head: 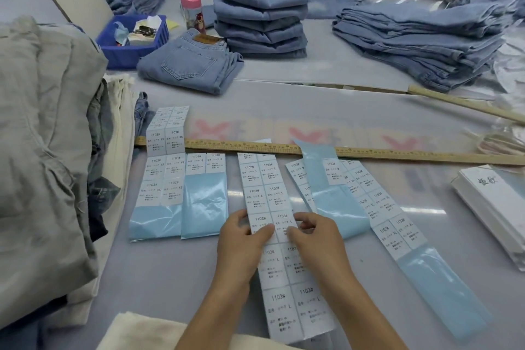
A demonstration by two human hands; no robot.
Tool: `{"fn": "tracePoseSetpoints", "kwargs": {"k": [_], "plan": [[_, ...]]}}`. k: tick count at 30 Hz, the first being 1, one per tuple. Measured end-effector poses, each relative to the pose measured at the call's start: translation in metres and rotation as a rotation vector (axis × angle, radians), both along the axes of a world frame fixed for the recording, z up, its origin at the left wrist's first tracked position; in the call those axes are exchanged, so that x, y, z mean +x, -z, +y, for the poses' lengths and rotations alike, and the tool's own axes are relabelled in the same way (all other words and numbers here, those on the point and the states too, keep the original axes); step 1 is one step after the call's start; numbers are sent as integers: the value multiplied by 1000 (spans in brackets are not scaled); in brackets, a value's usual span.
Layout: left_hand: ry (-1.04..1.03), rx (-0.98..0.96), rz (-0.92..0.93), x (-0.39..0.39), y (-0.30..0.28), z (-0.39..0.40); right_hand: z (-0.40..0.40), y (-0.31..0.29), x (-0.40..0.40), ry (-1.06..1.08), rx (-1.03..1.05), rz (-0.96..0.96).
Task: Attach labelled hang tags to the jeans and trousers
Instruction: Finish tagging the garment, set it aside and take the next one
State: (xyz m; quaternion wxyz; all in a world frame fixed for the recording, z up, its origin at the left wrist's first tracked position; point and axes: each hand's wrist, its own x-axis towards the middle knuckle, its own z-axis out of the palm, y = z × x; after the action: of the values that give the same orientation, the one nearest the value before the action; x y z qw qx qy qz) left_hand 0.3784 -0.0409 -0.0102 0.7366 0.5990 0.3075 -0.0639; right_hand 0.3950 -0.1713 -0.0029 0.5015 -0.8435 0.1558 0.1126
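While both hands work at the lower centre of the frame, they pinch the same strip of size-L labels point(270, 202) — a long sheet of white stickers in two columns running from the wooden ruler point(369, 152) down toward the bottom edge. The left hand point(241, 236) has its thumb laid across a sticker with the fingers curled at the strip's left edge; the right hand point(312, 236) holds the right edge, fingertips bent onto the paper. The two hands sit close together, nearly touching over the sheet.

More label strips lie beside it on the pale table point(355, 65): an XS strip point(163, 167) and an S strip point(205, 193) to the left, both showing bare blue backing at their lower ends, and an XL strip point(392, 224) to the right.

Folded jeans point(196, 65) rest at upper centre, just beside a taller stack of jeans point(261, 20); another pile of jeans point(420, 40) spreads at upper right. A heap of grey trousers point(42, 136) fills the left side. A blue bin point(133, 40) and a pink-lidded bottle point(191, 6) stand at upper left — a stack of white hang tags point(494, 204) lies at the right edge.
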Motion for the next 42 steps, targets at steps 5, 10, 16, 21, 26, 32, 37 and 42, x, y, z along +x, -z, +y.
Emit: {"fn": "tracePoseSetpoints", "kwargs": {"k": [5, 10, 16, 21, 26, 32, 37, 42], "plan": [[16, -18, -6, 0, 3, 1, -2, 3, 3, 2, -13, -28], [-8, -43, -56, 1, -1, 5, -2, 5, 3, 5, -54, -58], [49, -155, -171, 3, -6, 11, -20, -10, 15, -58, 177, 98], [147, 40, -235, 4, 1, 12, -36, -17, 17, -211, -37, 162], [282, 291, -274, 7, 8, 14, -29, -9, 21, -108, -6, 24], [315, 993, -273, 73, 4, 47, -50, -8, 25, -41, 61, 73], [412, 1148, -222, 119, 9, 58, -68, -9, 26, -268, -132, 186], [602, 1327, -95, 129, 13, 51, -74, -11, 27, -376, -349, 219]]}}
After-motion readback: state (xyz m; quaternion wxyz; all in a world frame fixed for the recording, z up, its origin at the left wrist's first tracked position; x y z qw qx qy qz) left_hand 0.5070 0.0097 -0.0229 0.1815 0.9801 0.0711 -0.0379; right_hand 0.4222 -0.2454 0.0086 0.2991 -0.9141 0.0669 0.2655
